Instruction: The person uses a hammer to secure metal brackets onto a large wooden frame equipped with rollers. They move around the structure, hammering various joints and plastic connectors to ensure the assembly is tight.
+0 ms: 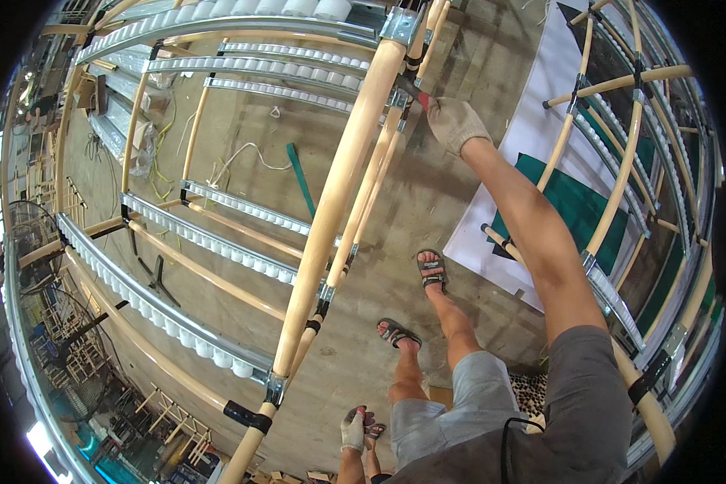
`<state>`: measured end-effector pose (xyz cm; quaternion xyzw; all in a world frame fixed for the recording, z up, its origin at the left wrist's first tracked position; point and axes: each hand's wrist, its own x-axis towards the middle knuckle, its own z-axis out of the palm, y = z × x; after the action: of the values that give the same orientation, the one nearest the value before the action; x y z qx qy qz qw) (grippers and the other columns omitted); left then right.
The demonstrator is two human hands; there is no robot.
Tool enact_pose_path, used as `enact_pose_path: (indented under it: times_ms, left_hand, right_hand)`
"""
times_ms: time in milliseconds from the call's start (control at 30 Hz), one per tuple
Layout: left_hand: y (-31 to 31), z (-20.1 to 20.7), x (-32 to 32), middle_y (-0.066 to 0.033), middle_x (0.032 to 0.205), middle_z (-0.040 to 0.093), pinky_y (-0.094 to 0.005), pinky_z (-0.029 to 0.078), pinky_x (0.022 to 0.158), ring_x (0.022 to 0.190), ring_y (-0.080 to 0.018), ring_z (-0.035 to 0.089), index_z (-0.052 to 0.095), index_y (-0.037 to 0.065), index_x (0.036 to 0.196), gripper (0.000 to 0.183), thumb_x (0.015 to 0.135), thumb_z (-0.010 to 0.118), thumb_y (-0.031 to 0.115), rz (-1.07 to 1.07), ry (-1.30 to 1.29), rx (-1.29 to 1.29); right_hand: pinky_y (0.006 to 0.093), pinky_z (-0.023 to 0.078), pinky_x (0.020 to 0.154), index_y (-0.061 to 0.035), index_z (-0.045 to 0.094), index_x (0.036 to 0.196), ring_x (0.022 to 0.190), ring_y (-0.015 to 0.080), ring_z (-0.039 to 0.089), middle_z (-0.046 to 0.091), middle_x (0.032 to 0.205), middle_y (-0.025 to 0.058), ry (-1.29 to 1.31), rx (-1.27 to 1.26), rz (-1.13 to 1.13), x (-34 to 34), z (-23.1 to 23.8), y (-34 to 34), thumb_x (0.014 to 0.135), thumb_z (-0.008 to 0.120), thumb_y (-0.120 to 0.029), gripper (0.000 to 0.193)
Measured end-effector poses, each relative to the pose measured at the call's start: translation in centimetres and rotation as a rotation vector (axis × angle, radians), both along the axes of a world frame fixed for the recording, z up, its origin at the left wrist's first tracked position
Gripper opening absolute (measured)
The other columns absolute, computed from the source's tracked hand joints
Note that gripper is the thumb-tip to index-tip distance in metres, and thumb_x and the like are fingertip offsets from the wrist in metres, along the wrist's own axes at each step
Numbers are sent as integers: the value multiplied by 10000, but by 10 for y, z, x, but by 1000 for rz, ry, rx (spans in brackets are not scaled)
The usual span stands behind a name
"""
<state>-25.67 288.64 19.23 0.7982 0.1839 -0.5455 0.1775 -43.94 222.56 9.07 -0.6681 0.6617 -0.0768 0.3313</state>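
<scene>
My right hand [453, 123], in a pale knit work glove, reaches out to the metal joint at the top of a pipe rack. It is closed on a red-and-dark hand tool [421, 98], whose dark end meets the joint [398, 98]; the tool's exact kind is hard to make out. Low in the picture hangs my left hand [353, 429], also gloved, with its fingers curled. Something reddish shows at its fingertips, too small to name. Beside my right hand rises a thick cream pipe post [339, 185] of the rack.
Roller tracks [242, 256] with white wheels span the rack on the left. A second pipe rack [621, 194] stands on the right. White sheeting [480, 250] and a green mat [532, 173] lie on the floor, with a green strip [301, 179] inside the rack.
</scene>
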Motion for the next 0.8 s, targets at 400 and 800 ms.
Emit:
enact_pose_path:
  times_ms: [400, 800]
  left_hand:
    - [40, -13, 12, -127, 998, 723, -285, 491, 603, 825, -186, 691, 598, 6, 1221, 386, 975, 570, 303, -185, 16, -113]
    - [144, -18, 59, -71, 947, 739, -325, 489, 597, 792, -143, 682, 670, 91, 1152, 366, 946, 565, 374, -313, -108, -260]
  right_hand:
    - [495, 472, 942, -47, 671, 1095, 1083, 422, 604, 652, 1127, 240, 233, -94, 341, 12, 14, 25, 1011, 351, -415, 496]
    - [508, 465, 951, -18, 681, 1130, 1140, 438, 584, 632, 1167, 275, 194, 501, -246, -108, -3, 403, 1002, 289, -538, 664]
